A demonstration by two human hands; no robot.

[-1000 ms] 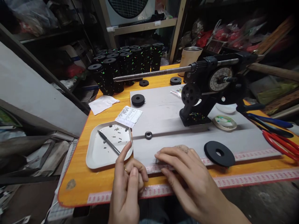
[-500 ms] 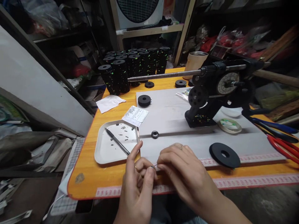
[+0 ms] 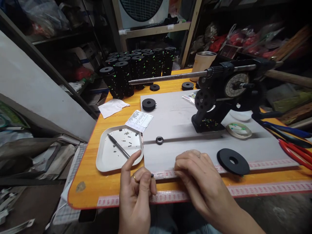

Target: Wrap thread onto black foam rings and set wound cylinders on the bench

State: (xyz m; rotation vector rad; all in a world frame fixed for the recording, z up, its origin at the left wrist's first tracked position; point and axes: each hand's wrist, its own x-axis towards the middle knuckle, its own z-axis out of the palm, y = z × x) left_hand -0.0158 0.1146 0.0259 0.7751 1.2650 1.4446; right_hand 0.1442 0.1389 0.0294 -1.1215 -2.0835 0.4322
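My left hand [image 3: 139, 191] is closed in a pinch on a small dark piece [image 3: 152, 175], whose end pokes out past the fingertips; the index finger is raised. To its right, my right hand [image 3: 201, 178] has thumb and fingertips pressed together above the board's front edge. Whatever lies in that pinch is hidden or too thin to make out. A gap separates the two hands. Just beyond them a small black ring [image 3: 159, 140] lies on the white board [image 3: 168, 120]. The white tray [image 3: 98, 159], with a pen [image 3: 118, 146] and several tiny dark bits, stands beside my left hand.
A black geared winding device [image 3: 207, 97] with a long threaded rod [image 3: 165, 78] stands on the board. Near my right hand lies a large black disc [image 3: 233, 161]. Pliers [image 3: 296, 152] sit far right. Several black cylinders [image 3: 123, 78] stand at the back left.
My hands have drawn apart, the left going left and the right slightly right. The thin strand seen between their fingertips no longer shows. The view has shifted slightly.
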